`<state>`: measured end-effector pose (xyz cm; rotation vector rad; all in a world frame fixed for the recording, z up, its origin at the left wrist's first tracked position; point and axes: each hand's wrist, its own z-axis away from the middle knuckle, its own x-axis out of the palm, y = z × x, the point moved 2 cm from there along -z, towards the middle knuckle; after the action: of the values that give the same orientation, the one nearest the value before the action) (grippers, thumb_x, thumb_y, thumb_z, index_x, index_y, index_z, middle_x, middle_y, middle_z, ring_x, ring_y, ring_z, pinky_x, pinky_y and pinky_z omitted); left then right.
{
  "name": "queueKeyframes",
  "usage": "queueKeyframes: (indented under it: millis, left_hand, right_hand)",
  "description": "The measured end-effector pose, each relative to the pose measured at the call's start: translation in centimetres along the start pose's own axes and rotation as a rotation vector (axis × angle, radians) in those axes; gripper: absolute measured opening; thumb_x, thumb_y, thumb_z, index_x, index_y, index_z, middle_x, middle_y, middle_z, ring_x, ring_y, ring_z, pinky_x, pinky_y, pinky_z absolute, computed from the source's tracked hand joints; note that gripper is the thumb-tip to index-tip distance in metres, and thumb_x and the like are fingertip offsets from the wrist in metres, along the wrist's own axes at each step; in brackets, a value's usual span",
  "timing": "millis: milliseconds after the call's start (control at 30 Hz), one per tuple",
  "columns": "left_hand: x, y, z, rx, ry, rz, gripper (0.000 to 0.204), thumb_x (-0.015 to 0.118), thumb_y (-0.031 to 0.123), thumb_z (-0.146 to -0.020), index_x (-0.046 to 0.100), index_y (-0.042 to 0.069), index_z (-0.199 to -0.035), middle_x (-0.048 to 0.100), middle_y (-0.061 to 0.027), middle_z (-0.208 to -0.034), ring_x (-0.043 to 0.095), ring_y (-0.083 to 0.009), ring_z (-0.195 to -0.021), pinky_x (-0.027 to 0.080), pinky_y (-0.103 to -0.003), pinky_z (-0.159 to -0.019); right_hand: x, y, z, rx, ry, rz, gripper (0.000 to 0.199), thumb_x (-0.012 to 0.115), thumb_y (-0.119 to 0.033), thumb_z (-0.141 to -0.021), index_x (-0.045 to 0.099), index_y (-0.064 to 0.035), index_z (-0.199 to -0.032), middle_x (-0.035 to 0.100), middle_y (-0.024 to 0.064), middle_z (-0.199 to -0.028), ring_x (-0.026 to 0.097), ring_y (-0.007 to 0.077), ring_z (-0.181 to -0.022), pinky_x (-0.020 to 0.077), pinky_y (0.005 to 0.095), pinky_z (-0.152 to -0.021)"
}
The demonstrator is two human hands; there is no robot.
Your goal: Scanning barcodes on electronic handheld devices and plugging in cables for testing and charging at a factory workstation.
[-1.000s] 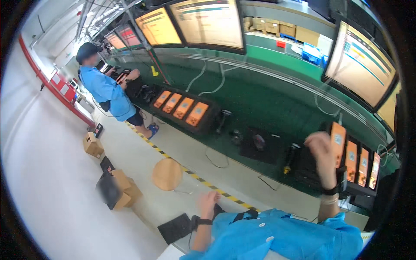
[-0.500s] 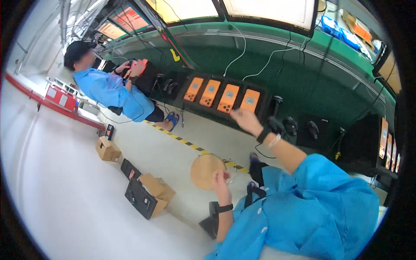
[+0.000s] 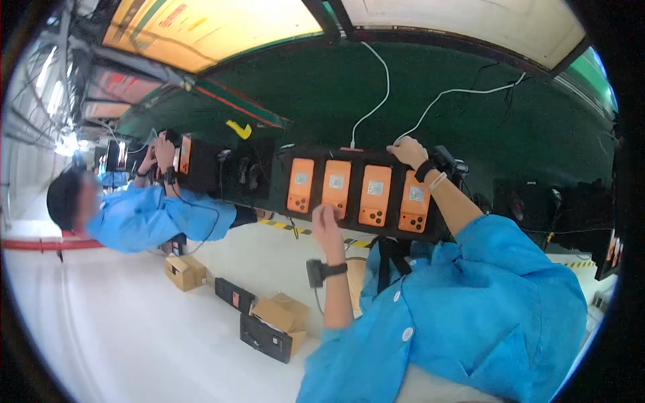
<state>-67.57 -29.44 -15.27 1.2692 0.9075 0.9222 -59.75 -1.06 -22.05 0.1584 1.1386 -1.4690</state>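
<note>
Overhead, both hands' loosely curled fingers grip a black rack point(image 3: 366, 153) holding four orange phones point(image 3: 375, 195).

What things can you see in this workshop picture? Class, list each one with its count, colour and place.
Phones: four, orange, side by side in the black rack.
Cables: two, white, hanging above the rack over the green wall.
Cardboard boxes: at least two, brown, on the pale floor.
Screens: glowing, along the top.
Co-worker: one, blue coat, at the left, hands on another black rack.
Left hand: at the rack's lower edge.
Right hand: on the rack's top edge.
</note>
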Motion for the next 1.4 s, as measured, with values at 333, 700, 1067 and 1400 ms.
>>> queueKeyframes:
  millis: [333,700,1067,1400]
  left_hand:
    - [11.8,-2.6,-15.5,0.636,-0.326,-1.149,0.027,0.06,0.031,-0.088,0.065,0.005,-0.092,0.063,-0.0129,-0.095,0.057,-0.0331,-0.094,0.044,-0.042,-0.084]
    - [14.1,-4.9,-21.5,0.385,-0.823,-1.163,0.029,0.063,0.032,-0.087,0.061,0.003,-0.085,0.067,-0.0192,-0.08,0.065,-0.0405,-0.08,0.05,-0.05,-0.07]
    - [11.2,-1.9,-20.8,0.636,-1.092,-0.949,0.027,0.046,0.032,-0.099,0.052,0.006,-0.094,0.063,-0.0232,-0.074,0.062,-0.045,-0.071,0.048,-0.053,-0.058]
    - [9.9,-3.7,-22.1,0.556,-1.186,-1.1,0.028,0.037,0.036,-0.101,0.046,0.009,-0.099,0.064,-0.0248,-0.073,0.063,-0.0458,-0.07,0.049,-0.055,-0.057]
  right_hand:
    - [0.4,0.7,-2.2,-0.029,0.183,-0.377,0.032,0.058,-0.034,-0.089,0.07,-0.0048,-0.084,0.069,0.0176,-0.082,0.067,0.0357,-0.084,0.0533,0.0444,-0.077]
    - [3.2,-4.2,2.8,-0.133,0.385,0.023,0.025,0.051,-0.03,-0.095,0.056,-0.0062,-0.09,0.064,0.0183,-0.072,0.064,0.038,-0.072,0.0505,0.0484,-0.064]
    - [2.5,-5.4,1.2,-0.144,0.189,0.098,0.032,0.046,-0.033,-0.097,0.056,-0.0022,-0.094,0.064,0.0221,-0.071,0.064,0.0433,-0.07,0.0513,0.0523,-0.064]
    - [1.3,-6.2,-0.7,-0.308,-0.201,0.272,0.035,0.041,-0.029,-0.098,0.058,0.0019,-0.096,0.066,0.0253,-0.089,0.064,0.0429,-0.086,0.05,0.0508,-0.077]
